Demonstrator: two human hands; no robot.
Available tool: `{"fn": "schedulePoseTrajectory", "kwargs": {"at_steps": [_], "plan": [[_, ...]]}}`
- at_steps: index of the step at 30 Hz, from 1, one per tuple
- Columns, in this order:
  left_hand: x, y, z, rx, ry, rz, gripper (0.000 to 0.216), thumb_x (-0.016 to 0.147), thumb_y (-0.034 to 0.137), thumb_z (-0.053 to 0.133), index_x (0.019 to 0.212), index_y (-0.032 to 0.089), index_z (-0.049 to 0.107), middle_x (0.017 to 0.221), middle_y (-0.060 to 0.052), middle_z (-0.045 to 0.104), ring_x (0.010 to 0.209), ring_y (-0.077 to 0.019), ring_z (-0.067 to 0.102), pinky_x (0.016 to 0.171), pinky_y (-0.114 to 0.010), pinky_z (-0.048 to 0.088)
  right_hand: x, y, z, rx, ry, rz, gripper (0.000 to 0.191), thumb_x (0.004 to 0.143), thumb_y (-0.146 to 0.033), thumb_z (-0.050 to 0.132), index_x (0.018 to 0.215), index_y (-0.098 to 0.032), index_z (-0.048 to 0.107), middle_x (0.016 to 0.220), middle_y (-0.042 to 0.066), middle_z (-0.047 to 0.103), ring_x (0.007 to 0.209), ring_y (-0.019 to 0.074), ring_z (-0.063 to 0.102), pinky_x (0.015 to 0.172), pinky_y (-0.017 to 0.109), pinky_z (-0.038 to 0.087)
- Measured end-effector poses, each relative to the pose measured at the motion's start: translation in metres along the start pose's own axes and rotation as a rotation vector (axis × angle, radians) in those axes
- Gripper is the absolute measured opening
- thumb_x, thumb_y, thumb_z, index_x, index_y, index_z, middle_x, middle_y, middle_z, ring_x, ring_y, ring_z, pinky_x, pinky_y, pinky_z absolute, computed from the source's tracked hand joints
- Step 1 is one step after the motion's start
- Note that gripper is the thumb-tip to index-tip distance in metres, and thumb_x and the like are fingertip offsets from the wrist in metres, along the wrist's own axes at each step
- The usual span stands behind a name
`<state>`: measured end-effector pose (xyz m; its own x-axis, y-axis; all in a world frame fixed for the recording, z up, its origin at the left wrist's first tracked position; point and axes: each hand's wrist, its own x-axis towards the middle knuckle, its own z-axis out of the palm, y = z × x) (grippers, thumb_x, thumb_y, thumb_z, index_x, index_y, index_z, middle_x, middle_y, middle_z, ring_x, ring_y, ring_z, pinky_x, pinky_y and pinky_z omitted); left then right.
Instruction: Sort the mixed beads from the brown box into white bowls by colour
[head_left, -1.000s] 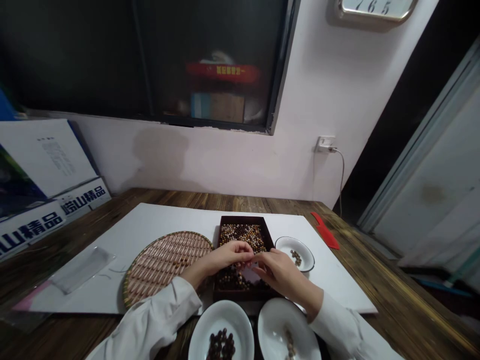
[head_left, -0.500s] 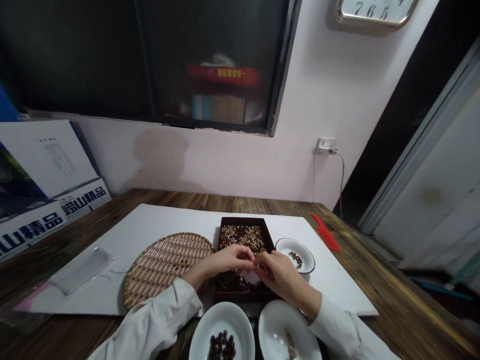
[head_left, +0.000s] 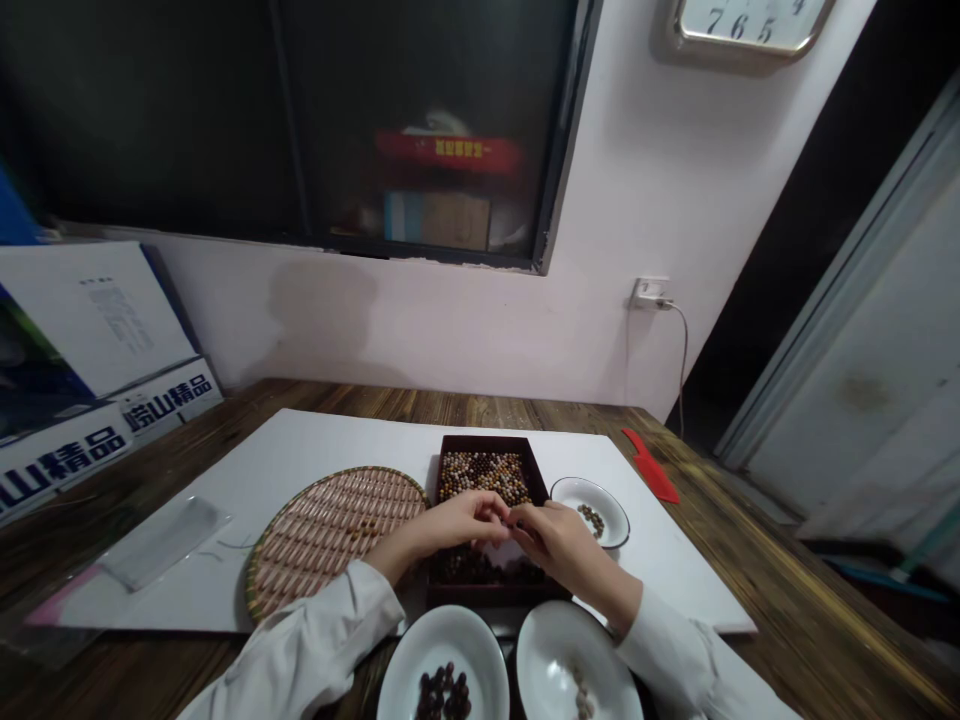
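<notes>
Above a dark red box (head_left: 533, 472) of mixed brown, cream and black beads (head_left: 484, 476), my two hands meet at the fingertips. My left hand (head_left: 474, 519) is closed in a pinch, thumb against forefinger. My right hand (head_left: 553, 535) pinches close beside it. A tiny dark spot shows between the fingertips, too small to name. Both hands hide the middle of the box; darker beads (head_left: 469, 568) show in its near part. Below the wrists stand a white bowl with dark red beads (head_left: 444, 690) and another white bowl (head_left: 551, 640) with a few pale beads.
Left of the box lies a round woven tray (head_left: 322, 540) with a few yellowish beads. A smaller white bowl (head_left: 574, 492) with brown beads stands right. A red scoop-like tool (head_left: 654, 472), a clear plastic case (head_left: 165, 545) and a white board (head_left: 675, 560) are on the wooden table.
My hands stay almost in place over the box, fingertips still together. The right fingers have shifted very slightly, and a small dark spot now shows between the hands.
</notes>
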<state>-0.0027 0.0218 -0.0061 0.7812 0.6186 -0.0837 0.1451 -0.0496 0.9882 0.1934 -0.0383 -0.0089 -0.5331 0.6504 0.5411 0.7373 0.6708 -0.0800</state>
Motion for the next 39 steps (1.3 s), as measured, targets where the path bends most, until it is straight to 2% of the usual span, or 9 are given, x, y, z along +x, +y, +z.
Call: {"fn": "schedulePoseTrajectory", "kwargs": {"at_steps": [8,14,20,23,29,34,39], "plan": [[0.001,0.0,0.002,0.013,0.017,0.025,0.044,0.069,0.047,0.071,0.095,0.016,0.054,0.062,0.006,0.053,0.054,-0.009,0.045,0.054,-0.024,0.033,-0.001,0.004,0.004,-0.068,0.036,0.051,0.01,0.094,-0.021,0.049,0.093,-0.019,0.058,0.065,-0.001,0.067,0.054,0.012,0.053,0.059,0.023,0.03],[0.003,-0.002,0.006,0.08,0.18,0.028,0.041,0.074,0.047,0.064,0.099,0.016,0.057,0.081,-0.001,0.059,0.07,-0.0138,0.054,0.059,-0.025,0.039,-0.001,0.005,0.006,-0.269,0.101,0.144,0.011,0.094,-0.018,0.048,0.092,-0.018,0.058,0.059,-0.001,0.067,0.049,0.0121,0.053,0.057,0.025,0.026],[0.003,-0.002,0.008,0.177,0.2,0.019,0.028,0.078,0.038,0.06,0.097,0.017,0.06,0.087,-0.002,0.061,0.078,-0.015,0.056,0.061,-0.024,0.042,-0.003,0.004,0.008,-0.519,0.108,0.179,0.015,0.095,-0.014,0.045,0.089,-0.017,0.058,0.055,-0.001,0.064,0.047,0.0147,0.055,0.06,0.029,0.026],[0.001,0.0,0.009,0.211,0.18,0.017,0.027,0.08,0.037,0.058,0.097,0.016,0.06,0.09,-0.003,0.062,0.078,-0.015,0.057,0.062,-0.024,0.043,-0.003,0.001,0.004,-0.615,0.042,0.224,0.014,0.095,-0.013,0.045,0.091,-0.017,0.057,0.057,0.001,0.064,0.053,0.017,0.06,0.062,0.031,0.027],[0.001,0.001,0.009,0.227,0.164,0.025,0.028,0.08,0.04,0.059,0.096,0.016,0.062,0.092,-0.004,0.064,0.078,-0.0158,0.059,0.063,-0.024,0.044,0.002,-0.007,-0.009,-0.632,-0.248,0.471,0.017,0.09,-0.004,0.046,0.091,-0.016,0.058,0.066,0.006,0.07,0.062,0.0212,0.068,0.063,0.032,0.033],[0.001,-0.001,0.009,0.224,0.153,0.029,0.023,0.082,0.035,0.058,0.095,0.017,0.062,0.093,-0.003,0.065,0.076,-0.0141,0.06,0.069,-0.025,0.046,0.005,-0.009,-0.013,-0.626,-0.3,0.53,0.02,0.089,-0.003,0.044,0.091,-0.014,0.059,0.067,0.009,0.07,0.064,0.0237,0.069,0.062,0.033,0.037],[0.001,-0.002,0.01,0.27,0.138,0.059,0.023,0.082,0.035,0.057,0.095,0.016,0.062,0.095,-0.005,0.066,0.08,-0.0162,0.061,0.076,-0.029,0.047,0.007,-0.014,-0.017,-0.605,-0.337,0.588,0.024,0.089,0.0,0.039,0.096,-0.012,0.06,0.072,0.013,0.071,0.068,0.0274,0.07,0.061,0.034,0.04]]}}
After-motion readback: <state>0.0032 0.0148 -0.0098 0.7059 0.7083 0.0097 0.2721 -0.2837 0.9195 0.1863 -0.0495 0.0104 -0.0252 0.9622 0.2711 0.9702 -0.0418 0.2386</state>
